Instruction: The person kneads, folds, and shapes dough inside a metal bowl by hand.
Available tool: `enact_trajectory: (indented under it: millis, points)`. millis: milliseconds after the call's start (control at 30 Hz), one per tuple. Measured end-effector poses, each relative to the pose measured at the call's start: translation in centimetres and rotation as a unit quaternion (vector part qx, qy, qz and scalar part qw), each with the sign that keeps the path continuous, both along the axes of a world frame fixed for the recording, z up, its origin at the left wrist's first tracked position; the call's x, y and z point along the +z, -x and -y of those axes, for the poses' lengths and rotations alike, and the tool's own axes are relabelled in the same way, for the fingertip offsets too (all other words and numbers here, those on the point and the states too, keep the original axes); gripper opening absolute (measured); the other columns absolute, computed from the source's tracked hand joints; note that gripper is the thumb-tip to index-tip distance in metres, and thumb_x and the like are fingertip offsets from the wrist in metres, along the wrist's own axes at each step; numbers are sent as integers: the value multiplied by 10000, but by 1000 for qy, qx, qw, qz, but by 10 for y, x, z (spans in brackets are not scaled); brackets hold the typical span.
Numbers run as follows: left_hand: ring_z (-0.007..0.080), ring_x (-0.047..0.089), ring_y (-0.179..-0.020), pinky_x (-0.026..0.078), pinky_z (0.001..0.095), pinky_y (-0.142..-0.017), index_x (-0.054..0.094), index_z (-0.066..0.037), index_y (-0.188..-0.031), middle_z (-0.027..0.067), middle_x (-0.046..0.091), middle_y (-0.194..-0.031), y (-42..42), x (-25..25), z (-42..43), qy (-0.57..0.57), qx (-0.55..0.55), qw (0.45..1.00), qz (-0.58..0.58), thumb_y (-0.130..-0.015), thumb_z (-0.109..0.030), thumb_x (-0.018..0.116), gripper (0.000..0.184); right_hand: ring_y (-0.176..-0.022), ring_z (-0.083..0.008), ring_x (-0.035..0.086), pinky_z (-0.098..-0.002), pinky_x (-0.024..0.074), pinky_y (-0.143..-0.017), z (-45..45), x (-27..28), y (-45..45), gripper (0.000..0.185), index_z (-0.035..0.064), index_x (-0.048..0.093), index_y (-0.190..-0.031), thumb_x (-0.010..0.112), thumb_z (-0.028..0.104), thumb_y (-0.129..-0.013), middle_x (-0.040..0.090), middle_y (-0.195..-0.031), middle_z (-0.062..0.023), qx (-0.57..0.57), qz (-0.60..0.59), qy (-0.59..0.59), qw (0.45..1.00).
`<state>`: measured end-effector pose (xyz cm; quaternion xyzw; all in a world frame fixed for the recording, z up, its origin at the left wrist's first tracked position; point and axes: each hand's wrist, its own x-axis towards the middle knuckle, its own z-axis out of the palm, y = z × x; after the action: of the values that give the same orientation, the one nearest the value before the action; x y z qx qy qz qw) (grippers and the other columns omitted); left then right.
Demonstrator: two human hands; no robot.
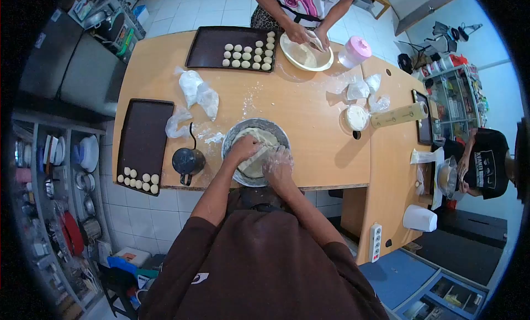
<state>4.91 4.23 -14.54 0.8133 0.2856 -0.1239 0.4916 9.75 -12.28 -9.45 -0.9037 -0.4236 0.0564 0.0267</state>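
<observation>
A metal bowl stands at the table's near edge in front of me, holding a pale mass of dough. My left hand is in the bowl from the left, its fingers curled into the dough. From the right, my right hand, dusted with flour, grips the dough by the bowl's right side. Parts of its fingers are hard to make out. Left of the bowl stands a dark gooseneck kettle.
Dark trays carry several dough balls. Flour bags, a white tub and a film roll lie about. Across the table, another person's hands work over a white bowl; a co-worker stands at right.
</observation>
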Motion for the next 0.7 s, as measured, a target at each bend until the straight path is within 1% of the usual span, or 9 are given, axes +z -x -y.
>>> enact_trajectory:
  millis: [67, 100, 167, 200, 300, 333, 433, 600, 700]
  points:
    - [397, 652, -772, 500, 464, -697, 653, 50, -861, 241, 675, -830, 13, 17, 5, 137, 39, 990, 22, -885, -363, 633, 415, -1085, -364, 558, -464, 508, -868, 2, -14, -2, 663, -98, 484, -1310, 666, 231, -764, 555, -1130, -216, 6, 36, -33, 999]
    - [390, 638, -740, 491, 460, -677, 635, 57, -844, 225, 665, -794, 22, 26, 8, 77, 44, 993, 75, -887, -336, 630, 395, -1091, -368, 557, -459, 503, -878, 4, -20, -4, 693, -101, 463, -1340, 662, 222, -760, 552, -1145, -219, 8, 53, -49, 997]
    - [376, 610, -676, 473, 453, -637, 599, 69, -809, 195, 646, -721, 36, 47, 15, -44, 48, 982, 180, -892, -281, 622, 361, -1153, -426, 501, -515, 432, -966, -4, -10, -11, 691, -105, 482, -1333, 661, 238, -760, 507, -1239, -270, -38, -59, -47, 996]
    - [371, 593, -754, 466, 451, -691, 596, 35, -818, 164, 619, -774, 43, 60, 17, -47, 106, 978, 171, -855, -221, 663, 267, -1185, -455, 474, -543, 396, -1010, -7, -4, -12, 691, -107, 492, -1330, 660, 246, -760, 484, -1287, -296, -63, -116, -45, 990]
    - [375, 553, -857, 451, 451, -769, 594, -12, -885, 147, 564, -885, 59, 76, 14, -357, 201, 856, 314, -821, -145, 698, 180, -1233, -481, 447, -555, 371, -1042, -10, 1, -5, 811, -103, 419, -1386, 673, 272, -714, 479, -1300, -315, -58, -79, -15, 995]
    - [364, 517, -915, 432, 449, -832, 577, -32, -942, 147, 512, -952, 62, 74, 13, -369, 240, 852, 284, -807, -89, 714, 201, -1249, -494, 423, -565, 346, -1058, -9, -3, -3, 819, -104, 418, -1385, 676, 280, -709, 463, -1318, -324, -61, -72, -24, 995]
    - [349, 532, -914, 434, 442, -822, 563, -12, -929, 153, 521, -964, 60, 24, 14, -196, 405, 862, 234, -832, -114, 709, 203, -1292, -525, 365, -586, 292, -1093, -11, -14, 1, 836, -109, 418, -1382, 682, 300, -702, 421, -1363, -345, -75, -73, -36, 994]
    - [262, 616, -982, 463, 377, -886, 591, 62, -1123, 175, 649, -1062, 67, -19, 12, 51, 425, 877, 219, -899, -102, 590, 277, -1279, -531, 363, -592, 257, -1104, -22, 20, -2, 786, -162, 509, -1260, 688, 332, -675, 428, -1354, -355, -114, -219, -14, 969]
    - [232, 627, -980, 470, 352, -890, 592, 74, -1177, 172, 674, -1067, 67, -22, 12, 86, 422, 870, 239, -903, -86, 558, 319, -1283, -517, 364, -593, 265, -1096, -20, -43, 3, 797, -128, 478, -1302, 707, 329, -691, 447, -1339, -337, -91, -57, -125, 986]
